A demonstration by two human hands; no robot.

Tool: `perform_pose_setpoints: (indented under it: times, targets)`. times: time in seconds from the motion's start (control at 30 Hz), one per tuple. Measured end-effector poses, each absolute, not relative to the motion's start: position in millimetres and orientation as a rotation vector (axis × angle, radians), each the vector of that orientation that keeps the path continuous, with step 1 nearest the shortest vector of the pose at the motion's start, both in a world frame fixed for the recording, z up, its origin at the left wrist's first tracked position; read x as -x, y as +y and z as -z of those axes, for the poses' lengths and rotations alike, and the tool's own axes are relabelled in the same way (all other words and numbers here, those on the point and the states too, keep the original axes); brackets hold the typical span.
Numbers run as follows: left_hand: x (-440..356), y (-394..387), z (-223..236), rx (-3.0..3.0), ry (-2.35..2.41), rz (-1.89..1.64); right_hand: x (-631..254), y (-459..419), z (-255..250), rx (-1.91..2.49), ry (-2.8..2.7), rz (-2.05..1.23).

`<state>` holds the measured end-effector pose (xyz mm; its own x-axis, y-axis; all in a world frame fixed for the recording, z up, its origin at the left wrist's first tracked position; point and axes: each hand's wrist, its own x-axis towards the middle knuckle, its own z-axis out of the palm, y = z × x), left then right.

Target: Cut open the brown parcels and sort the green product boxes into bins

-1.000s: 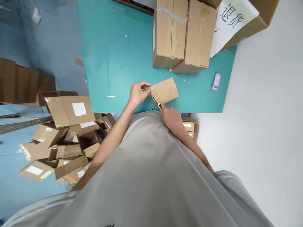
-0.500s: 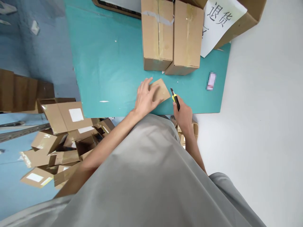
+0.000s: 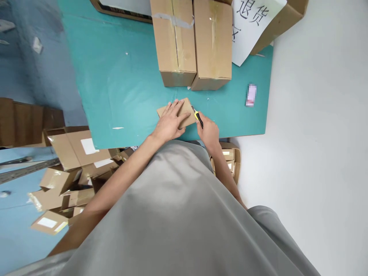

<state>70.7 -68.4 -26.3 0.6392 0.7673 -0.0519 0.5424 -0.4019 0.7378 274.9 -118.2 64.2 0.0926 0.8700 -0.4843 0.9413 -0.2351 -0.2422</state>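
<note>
A small flat cardboard box (image 3: 187, 109) lies near the front edge of the teal table (image 3: 120, 84). My left hand (image 3: 170, 122) rests flat on top of it with the fingers stretched out, pressing it down. My right hand (image 3: 209, 132) is closed round a yellow and black utility knife (image 3: 198, 118). The knife's tip touches the right end of the small box.
Two tall taped cartons (image 3: 192, 38) stand at the back of the table, beside a white sheet with writing (image 3: 250, 23). A small pink object (image 3: 251, 94) lies at the table's right. Several opened cardboard boxes (image 3: 71, 168) are heaped on the floor at left; more boxes (image 3: 230, 157) sit under the table's right corner.
My left hand went from pinching the box's corner to lying flat on its top. The box has turned on the table. The knife left the box's near edge, lifted away, and now meets its right end.
</note>
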Motion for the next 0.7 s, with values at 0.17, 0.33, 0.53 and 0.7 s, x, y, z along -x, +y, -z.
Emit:
perform_pose_setpoints:
  times: [0.17,0.33,0.53,0.7]
  targets:
    - [-73.1,-69.0,28.3,-2.123,1.029,-0.395,-267.1,-114.1,-68.7,-2.220,1.779,0.805]
    - [-75.6,-68.6,33.0,-2.090,1.067,-0.451,-252.3,-102.6,-79.0,-2.169,1.685,0.719]
    - [-80.6,-70.3,35.8,-2.051,1.135,-0.508,-244.7,-107.5,-88.2,-2.142,1.597,0.714]
    - [-81.7,-72.3,36.1,-2.068,1.126,-0.520,-248.4,-128.2,-92.0,-2.134,1.541,0.725]
